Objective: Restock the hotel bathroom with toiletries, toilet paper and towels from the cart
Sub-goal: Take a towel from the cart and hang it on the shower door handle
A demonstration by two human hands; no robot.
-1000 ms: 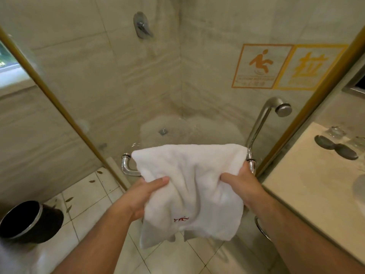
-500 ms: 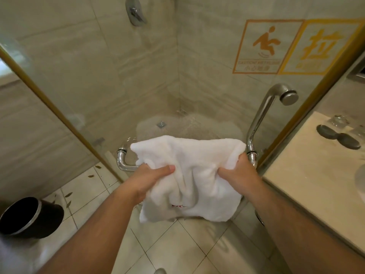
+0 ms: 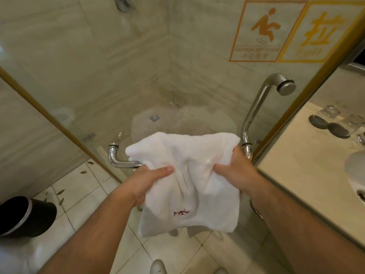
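Observation:
A white towel (image 3: 189, 175) with a small red embroidered logo hangs over the chrome bar (image 3: 122, 164) on the glass shower door, covering the bar's middle. My left hand (image 3: 150, 177) grips the towel's left side just below the bar. My right hand (image 3: 235, 171) grips its right side close to the bar's right mount. Both hands bunch the cloth between them, and the lower half hangs loose in front.
A chrome door handle (image 3: 256, 107) rises at the right of the bar. The vanity counter (image 3: 308, 175) with glasses (image 3: 329, 111) and dark coasters stands at the right. A dark waste bin (image 3: 25, 216) sits on the tiled floor at lower left.
The towel's lower half has dropped back down, showing the red logo again. Both hands keep their grip, and the view has moved slightly closer to the shower door.

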